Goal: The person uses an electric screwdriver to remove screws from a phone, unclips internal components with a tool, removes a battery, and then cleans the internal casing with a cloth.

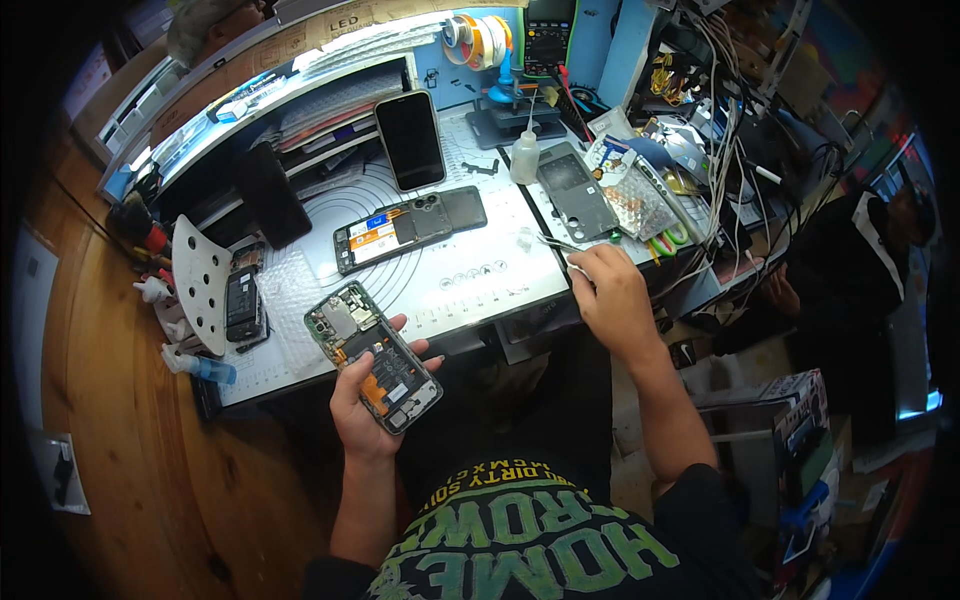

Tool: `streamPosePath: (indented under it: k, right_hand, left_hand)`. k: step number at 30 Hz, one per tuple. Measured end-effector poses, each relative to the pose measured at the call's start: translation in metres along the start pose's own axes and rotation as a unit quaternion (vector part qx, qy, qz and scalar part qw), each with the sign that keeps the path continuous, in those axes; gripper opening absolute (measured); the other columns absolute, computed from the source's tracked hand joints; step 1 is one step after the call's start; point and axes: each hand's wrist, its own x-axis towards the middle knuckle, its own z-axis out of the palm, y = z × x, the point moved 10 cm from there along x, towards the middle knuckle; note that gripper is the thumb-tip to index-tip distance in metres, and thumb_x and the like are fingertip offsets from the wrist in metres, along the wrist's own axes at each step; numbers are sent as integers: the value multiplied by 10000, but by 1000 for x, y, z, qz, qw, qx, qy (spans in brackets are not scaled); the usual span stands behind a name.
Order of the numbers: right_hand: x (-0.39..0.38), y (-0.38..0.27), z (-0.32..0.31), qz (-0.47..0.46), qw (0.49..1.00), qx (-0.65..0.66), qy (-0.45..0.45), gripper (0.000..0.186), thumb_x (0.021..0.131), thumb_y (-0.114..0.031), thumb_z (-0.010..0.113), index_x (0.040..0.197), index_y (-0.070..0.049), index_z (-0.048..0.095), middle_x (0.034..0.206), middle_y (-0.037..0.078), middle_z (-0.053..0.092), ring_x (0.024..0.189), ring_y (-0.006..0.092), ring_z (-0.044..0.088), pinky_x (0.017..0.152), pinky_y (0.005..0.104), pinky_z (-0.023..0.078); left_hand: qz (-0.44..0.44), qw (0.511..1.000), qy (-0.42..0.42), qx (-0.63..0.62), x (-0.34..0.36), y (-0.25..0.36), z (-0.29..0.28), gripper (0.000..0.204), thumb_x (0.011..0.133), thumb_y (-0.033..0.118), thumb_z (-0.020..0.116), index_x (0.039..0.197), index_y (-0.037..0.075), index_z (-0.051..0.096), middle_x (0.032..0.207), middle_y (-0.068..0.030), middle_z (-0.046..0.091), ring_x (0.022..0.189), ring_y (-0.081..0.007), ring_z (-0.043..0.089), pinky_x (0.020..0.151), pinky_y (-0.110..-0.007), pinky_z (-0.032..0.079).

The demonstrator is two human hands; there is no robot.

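Note:
My left hand (360,412) grips an opened smartphone (402,372) just off the near edge of the bench. Its back cover is off, and the circuit board, black battery and orange flex cable show. The thumb lies across its inside, with fingertips round the far side. Over the right part of the bench, my right hand (614,300) pinches metal tweezers (556,243), their tips pointing left above the white mat. Whether the tips hold anything is too small to tell. Beyond the left hand lies a second opened phone (385,240). Near the tweezers rests a grey phone back cover (577,190).
A phone (409,140) leans upright at the back, beside a dark phone (270,195). A dispenser bottle (524,158) stands behind the tweezers. Bubble wrap (285,310) and another phone (243,303) lie left. Cables (735,120) crowd the right, where another person (850,260) sits.

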Motion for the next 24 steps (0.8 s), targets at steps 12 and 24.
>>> streamPosePath:
  k: [12, 24]
  right_hand:
    - [54, -47, 96, 102, 931, -210, -280, 315, 879, -257, 666, 889, 43, 760, 949, 260, 727, 937, 390, 703, 844, 439, 578]
    - [56, -29, 123, 102, 885, -279, -358, 187, 854, -72, 665, 989, 10, 767, 1031, 209, 758, 1029, 349, 731, 888, 409, 588]
  left_hand:
    - [191, 973, 64, 110, -7, 13, 4, 611, 924, 183, 482, 1460, -97, 396, 1475, -268, 480, 1179, -355, 645, 965, -496, 594]
    - [177, 982, 38, 62, -2, 14, -4, 612, 993, 300, 406, 1490, -55, 364, 1499, -228, 476, 1211, -350, 610, 1002, -509, 572]
